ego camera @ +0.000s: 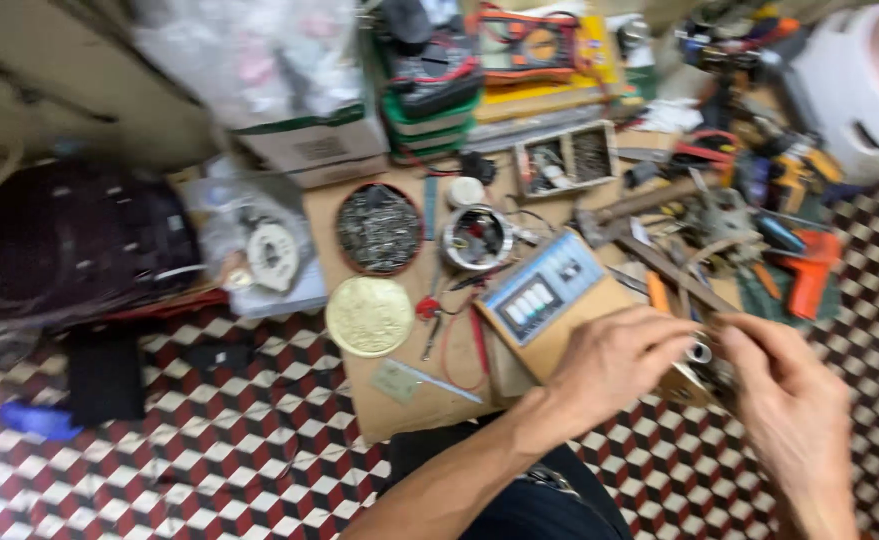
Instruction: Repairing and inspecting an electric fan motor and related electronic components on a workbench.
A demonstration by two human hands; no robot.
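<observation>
- Left hand [614, 362] pinches a small silver cylinder [699, 351] between thumb and fingertips; right hand [784, 395] closes fingers on the same part from the other side, both gripping, not released.
- Cylinder sits between the two hands, just above the near-right corner of a brown box [559, 310] with a blue faceplate; looks attached to a dark assembly under the right fingers, can't confirm.
- Step in hand, as a judgement: fitting or twisting the small part on the box's side, mid-work, not finished.
- Next move likely needs a steady pinch and fine turning, with one hand bracing the box; the part is small and could slip.
- Box lies on a cardboard sheet [399, 410] over a red-white checkered floor [209, 460].
- Nearby: gold round lid [369, 316] left of the box, round tin of screws [378, 228] above it, open metal cup [476, 238] with bits inside, red wires [464, 335] beside the box.
- Further back: divided parts tray [565, 158], multimeter [525, 44], orange tool [812, 270] at right, hammer [639, 205] near the box.
- Hidden or unclear: the dark assembly under the right hand is mostly covered; the whole frame is motion-blurred; the white appliance [859, 90] is cut off top right; the right wrist runs out of the bottom edge.
</observation>
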